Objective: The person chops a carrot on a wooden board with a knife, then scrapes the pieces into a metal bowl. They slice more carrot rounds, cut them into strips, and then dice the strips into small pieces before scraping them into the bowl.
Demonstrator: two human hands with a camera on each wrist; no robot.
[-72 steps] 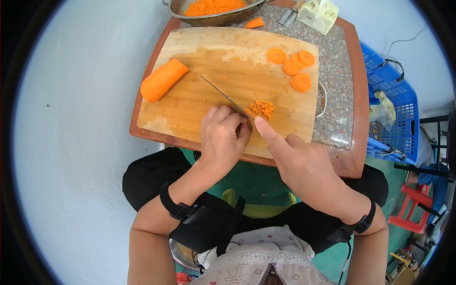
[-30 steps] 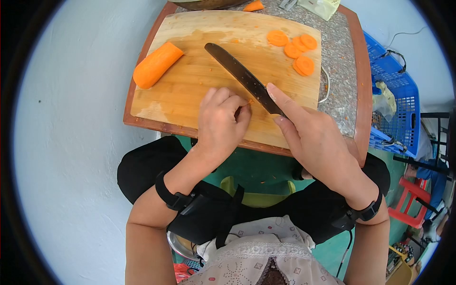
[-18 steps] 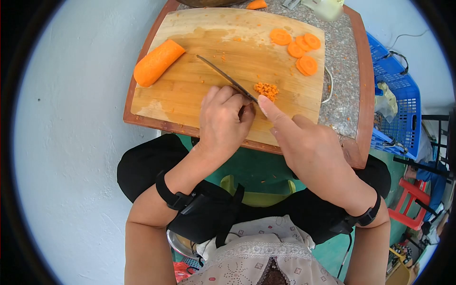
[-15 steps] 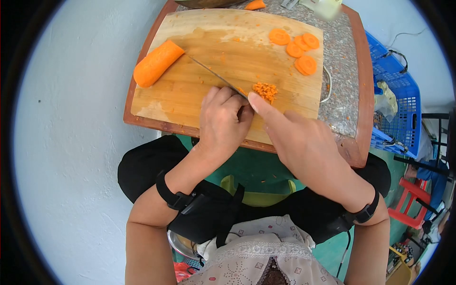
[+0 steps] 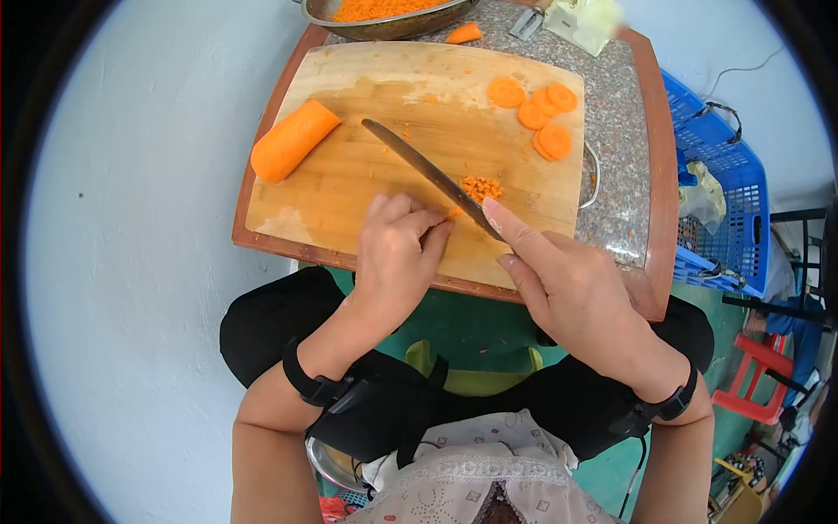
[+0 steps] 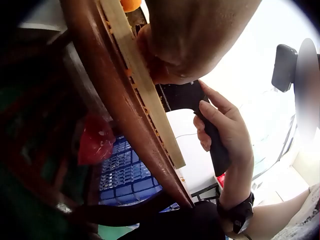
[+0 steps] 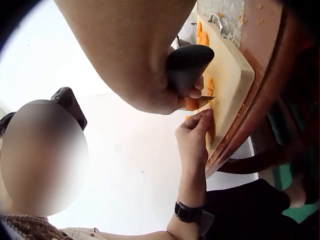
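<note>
The left hand point(image 5: 394, 251) pinches a carrot piece point(image 5: 455, 212) at its two o'clock, and the right hand point(image 5: 572, 278) grips the knife point(image 5: 429, 172) so close that a straying fingertip could be nicked. Just past the blade, also toward two o'clock, the diced carrot point(image 5: 483, 187) lies loosely heaped, bright orange.

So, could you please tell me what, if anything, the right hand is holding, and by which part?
The right hand holds the knife by its black handle.
</note>
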